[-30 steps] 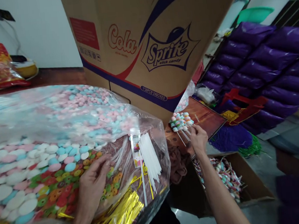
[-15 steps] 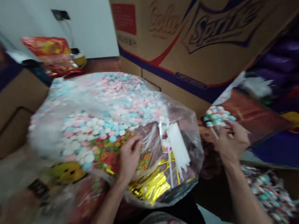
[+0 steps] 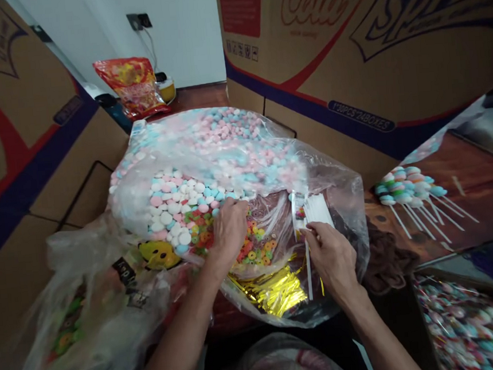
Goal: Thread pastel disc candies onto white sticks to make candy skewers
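My left hand (image 3: 230, 226) reaches into the candy pile in the clear plastic bag (image 3: 341, 179), fingers curled down where pink, white and blue round candies (image 3: 168, 206) meet fruit-coloured ring candies (image 3: 258, 241). What its fingertips hold is hidden. My right hand (image 3: 332, 252) has its thumb and fingers drawn together over a small printed clear packet (image 3: 298, 206) and the top of a lone white stick (image 3: 309, 271); I cannot make out anything in the pinch. Beside it lies a bundle of white sticks (image 3: 317, 207). Gold twist ties (image 3: 277, 291) lie nearer me.
Finished candy skewers (image 3: 414, 184) lie on the wooden table at right, by a brown cloth (image 3: 386, 259). A box of wrapped candies (image 3: 478, 320) stands lower right. Large cartons (image 3: 303, 47) flank the back; a red candy bag (image 3: 132, 85) stands behind.
My right hand has let go of a candy skewer at the right and come left to the sticks. My left hand has shifted up toward the round candies. The view has swung right.
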The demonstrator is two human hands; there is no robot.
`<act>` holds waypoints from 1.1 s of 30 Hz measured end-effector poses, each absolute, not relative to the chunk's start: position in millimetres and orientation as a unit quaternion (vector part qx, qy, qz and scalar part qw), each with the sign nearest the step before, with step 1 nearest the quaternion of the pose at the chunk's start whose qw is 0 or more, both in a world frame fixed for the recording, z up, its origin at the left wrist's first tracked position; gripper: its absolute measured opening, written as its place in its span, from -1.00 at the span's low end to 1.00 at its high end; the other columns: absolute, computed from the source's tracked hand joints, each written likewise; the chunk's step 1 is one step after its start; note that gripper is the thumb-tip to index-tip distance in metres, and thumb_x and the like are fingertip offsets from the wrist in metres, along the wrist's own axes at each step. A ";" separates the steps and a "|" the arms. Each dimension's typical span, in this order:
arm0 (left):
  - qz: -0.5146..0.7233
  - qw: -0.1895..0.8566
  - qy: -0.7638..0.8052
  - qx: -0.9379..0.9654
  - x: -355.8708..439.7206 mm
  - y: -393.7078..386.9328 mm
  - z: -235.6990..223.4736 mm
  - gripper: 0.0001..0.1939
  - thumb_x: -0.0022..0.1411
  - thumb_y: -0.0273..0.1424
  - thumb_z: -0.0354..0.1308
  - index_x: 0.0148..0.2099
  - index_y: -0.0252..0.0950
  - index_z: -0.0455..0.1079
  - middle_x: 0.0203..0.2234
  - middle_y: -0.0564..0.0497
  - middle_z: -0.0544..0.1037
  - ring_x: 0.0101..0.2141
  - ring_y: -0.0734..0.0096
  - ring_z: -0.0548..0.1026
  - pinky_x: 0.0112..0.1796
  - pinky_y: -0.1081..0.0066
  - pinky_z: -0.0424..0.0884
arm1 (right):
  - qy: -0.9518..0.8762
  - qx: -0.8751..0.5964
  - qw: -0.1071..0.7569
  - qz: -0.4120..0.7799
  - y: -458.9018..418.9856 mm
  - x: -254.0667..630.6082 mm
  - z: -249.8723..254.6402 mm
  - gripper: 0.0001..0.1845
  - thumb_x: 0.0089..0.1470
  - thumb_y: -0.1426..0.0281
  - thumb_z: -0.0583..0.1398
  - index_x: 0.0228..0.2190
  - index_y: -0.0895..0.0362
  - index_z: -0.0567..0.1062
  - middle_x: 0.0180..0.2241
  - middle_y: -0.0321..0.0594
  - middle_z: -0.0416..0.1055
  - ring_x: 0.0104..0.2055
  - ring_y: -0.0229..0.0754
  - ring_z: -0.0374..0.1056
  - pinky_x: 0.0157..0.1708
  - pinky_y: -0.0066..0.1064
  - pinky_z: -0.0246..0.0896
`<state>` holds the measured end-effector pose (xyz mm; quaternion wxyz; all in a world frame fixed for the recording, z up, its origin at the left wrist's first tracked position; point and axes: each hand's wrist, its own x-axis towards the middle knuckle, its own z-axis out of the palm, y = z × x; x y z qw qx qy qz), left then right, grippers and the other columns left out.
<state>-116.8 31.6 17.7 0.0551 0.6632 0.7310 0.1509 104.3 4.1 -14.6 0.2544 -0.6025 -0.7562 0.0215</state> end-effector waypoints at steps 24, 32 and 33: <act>0.155 0.024 0.736 0.658 -126.0 57.6 15.0 -0.79 0.28 -0.42 0.06 -0.19 -0.27 0.55 -0.18 -0.15 0.39 -0.13 0.20 0.39 -0.17 0.32 0.32 | -0.704 -0.639 0.300 0.077 -2.4 112.9 -8.1 -0.79 0.25 0.32 -0.01 -0.35 0.10 0.36 -0.36 -0.14 0.38 -0.35 -0.10 0.34 -0.37 -0.33 0.17; 0.234 0.096 0.676 0.692 -119.0 47.9 19.2 -0.76 0.27 -0.49 0.02 -0.31 -0.32 0.52 -0.32 -0.12 0.43 -0.18 0.24 0.40 -0.14 0.32 0.32 | -0.703 -0.561 0.390 0.197 -11.5 87.9 8.7 -0.75 0.27 0.29 -0.02 -0.38 0.07 0.36 -0.40 -0.20 0.35 -0.35 -0.16 0.31 -0.31 -0.36 0.19; 0.253 0.108 0.674 0.686 -117.1 48.2 19.3 -0.77 0.27 -0.48 0.02 -0.32 -0.32 0.52 -0.34 -0.10 0.43 -0.20 0.25 0.41 -0.15 0.34 0.32 | -0.701 -0.559 0.381 0.225 -12.4 86.4 7.5 -0.74 0.27 0.27 -0.02 -0.38 0.07 0.36 -0.44 -0.24 0.35 -0.39 -0.18 0.30 -0.34 -0.39 0.18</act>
